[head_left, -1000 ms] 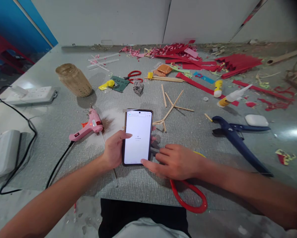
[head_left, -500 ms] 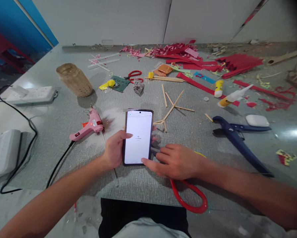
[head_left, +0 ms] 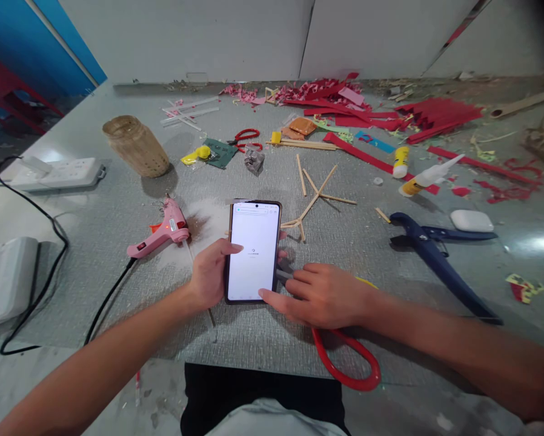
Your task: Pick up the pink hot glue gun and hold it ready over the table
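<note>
Right now the left hand (head_left: 208,275) has its fingers wrapped round the phone (head_left: 252,251), thumb laid on the white screen, holding it tilted up off the grey surface (head_left: 344,242), near centre. Phone looks stiff, glassy, prob. slippery & fragile, so best gripped by its long edges w/ thumb across, as here. Right hand (head_left: 324,297) lies loosely curled, palm down, one fingertip touching the phone's near-right corner; it rests over red-handled scissors (head_left: 344,360). Pink glue gun (head_left: 160,233) sits left, blue cutters (head_left: 435,254) right.
</note>
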Motion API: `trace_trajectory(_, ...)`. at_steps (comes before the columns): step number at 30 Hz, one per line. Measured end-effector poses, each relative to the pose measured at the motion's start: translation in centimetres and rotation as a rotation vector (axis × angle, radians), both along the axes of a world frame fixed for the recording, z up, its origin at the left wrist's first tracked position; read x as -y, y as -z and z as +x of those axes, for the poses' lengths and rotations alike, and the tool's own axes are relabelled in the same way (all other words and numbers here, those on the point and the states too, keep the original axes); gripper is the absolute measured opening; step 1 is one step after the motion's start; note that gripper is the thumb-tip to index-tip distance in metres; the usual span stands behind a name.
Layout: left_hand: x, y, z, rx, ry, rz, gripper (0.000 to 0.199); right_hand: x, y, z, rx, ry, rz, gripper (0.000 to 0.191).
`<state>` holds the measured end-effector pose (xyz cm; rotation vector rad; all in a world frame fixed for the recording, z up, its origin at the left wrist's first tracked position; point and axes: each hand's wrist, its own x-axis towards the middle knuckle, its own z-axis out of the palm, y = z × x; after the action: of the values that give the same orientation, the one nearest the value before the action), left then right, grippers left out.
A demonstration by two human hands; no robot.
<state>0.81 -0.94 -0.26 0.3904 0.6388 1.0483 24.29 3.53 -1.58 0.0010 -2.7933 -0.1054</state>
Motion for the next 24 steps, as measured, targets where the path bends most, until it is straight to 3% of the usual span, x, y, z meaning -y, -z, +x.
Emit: trace_trajectory(24,0.01,-0.2,0.03,-0.019,-0.007,-0.009,0.062,0.01,0.07,0.07,-0.009,-0.004,0.004,0.033)
